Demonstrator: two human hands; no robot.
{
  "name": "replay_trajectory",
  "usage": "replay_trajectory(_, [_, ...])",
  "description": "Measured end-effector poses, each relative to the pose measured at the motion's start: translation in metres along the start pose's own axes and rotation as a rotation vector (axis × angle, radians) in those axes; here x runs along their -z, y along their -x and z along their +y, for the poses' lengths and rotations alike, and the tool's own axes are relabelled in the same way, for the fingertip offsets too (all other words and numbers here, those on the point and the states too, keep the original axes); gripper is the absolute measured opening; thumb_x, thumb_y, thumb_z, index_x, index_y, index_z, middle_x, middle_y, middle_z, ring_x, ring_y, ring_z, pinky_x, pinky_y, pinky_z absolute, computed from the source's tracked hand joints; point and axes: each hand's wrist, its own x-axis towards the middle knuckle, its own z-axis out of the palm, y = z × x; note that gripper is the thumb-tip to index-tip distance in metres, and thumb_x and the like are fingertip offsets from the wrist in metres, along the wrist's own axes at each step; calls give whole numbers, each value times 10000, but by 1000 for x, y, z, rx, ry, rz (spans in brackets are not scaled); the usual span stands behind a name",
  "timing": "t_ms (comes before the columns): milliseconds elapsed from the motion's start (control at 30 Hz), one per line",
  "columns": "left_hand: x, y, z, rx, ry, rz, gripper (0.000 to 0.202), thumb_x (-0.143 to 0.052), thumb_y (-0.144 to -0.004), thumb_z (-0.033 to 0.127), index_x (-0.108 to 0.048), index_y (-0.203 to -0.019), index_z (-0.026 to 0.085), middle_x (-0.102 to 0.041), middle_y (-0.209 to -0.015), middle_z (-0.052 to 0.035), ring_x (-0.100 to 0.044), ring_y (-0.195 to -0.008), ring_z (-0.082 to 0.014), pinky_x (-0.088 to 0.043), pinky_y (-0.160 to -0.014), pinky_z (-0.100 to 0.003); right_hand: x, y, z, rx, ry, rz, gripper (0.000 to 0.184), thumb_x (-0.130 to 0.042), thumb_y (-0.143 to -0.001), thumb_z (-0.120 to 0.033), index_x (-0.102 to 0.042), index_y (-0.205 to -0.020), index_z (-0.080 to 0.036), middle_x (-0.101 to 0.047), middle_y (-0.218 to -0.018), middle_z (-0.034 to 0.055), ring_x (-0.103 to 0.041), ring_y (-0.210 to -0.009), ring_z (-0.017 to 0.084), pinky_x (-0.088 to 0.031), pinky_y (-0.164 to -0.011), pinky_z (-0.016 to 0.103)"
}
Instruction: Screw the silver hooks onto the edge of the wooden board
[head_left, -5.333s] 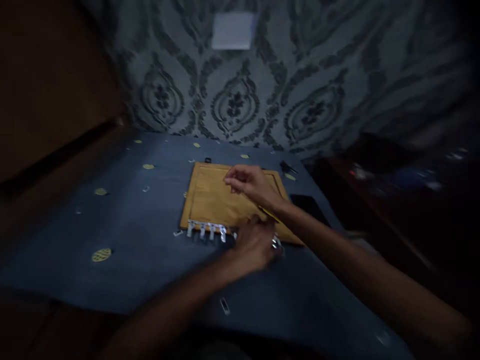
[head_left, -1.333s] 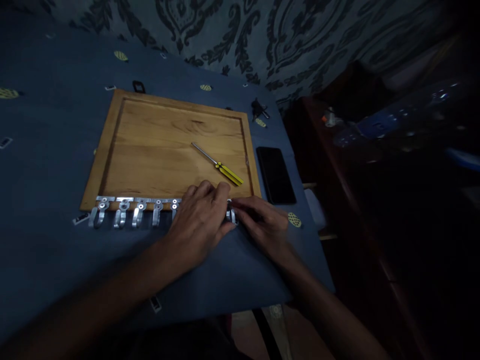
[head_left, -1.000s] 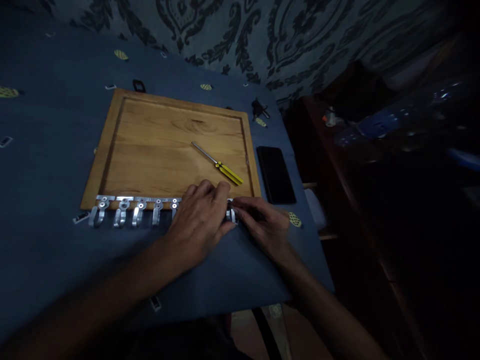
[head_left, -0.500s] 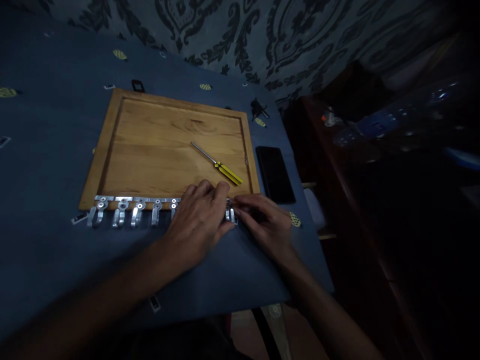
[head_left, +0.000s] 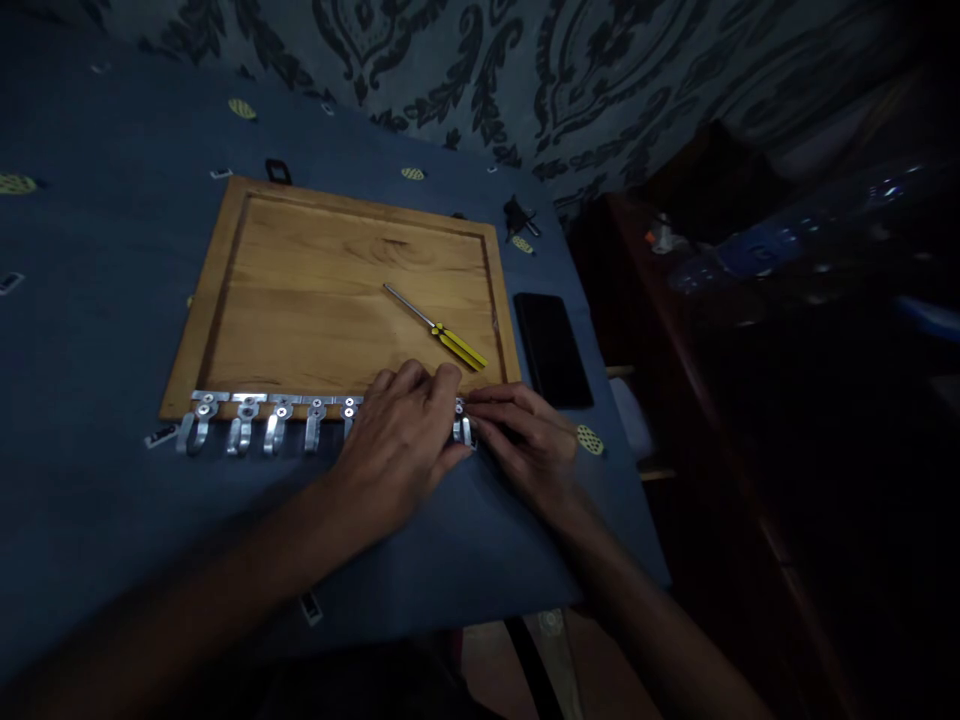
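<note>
A silver hook rail [head_left: 276, 404] is being held flat along the near edge of the wooden board [head_left: 322, 300], right end covered.

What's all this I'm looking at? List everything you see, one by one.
wooden board: one, light brown, middle of the cloth
metal hooks: five showing in a row, silver, along the board's near edge; another shows between the hands
screwdriver: one, yellow and black handle, lying on the board
phone: one, black, on the cloth right of the board
small dark object: one, black, past the board's far right corner; too dim to name
cloth: one, blue with pale spots, under everything
wall: grey, dark pattern, behind
left hand: one, palm down over the hook row
right hand: one, fingertips at the hook beside the left hand
</note>
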Motion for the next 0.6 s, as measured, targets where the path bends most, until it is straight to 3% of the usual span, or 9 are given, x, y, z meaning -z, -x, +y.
replay_trajectory(300, [1, -2, 1, 26, 14, -16, 453, -795, -809, 213, -472, -1125, 195, -666, -1039, -58, -597, -1079, -289, -478, -906, -419, 1, 0, -1, -27, -38, 38, 112, -712, -874, -140, -751, -924, -232, -756, -912, 29, -729, -808, 145, -623, -697, 283])
replay_trajectory(467, [1, -1, 1, 29, 6, -18, 437, -814, -802, 234, -477, -1080, 211, -664, -1032, -47, -601, -1073, -288, -491, -891, -420, 11, -14, -1, -86, 77, 107, 88, -677, -908, -195, -728, -966, -238, -735, -890, 32, -705, -742, 153, -602, -634, 286])
replay_trajectory(600, [-2, 0, 0, 23, 20, 16, 443, -820, -799, 237, -473, -1073, 221, -664, -1059, -46, -600, -1062, -282, -491, -888, -425, 14, -31, 4, -166, 273, -57, 261, -677, -904, -260, -680, -1162, -223, -699, -1061, 78, -663, -677, 149, -569, -602, 305])
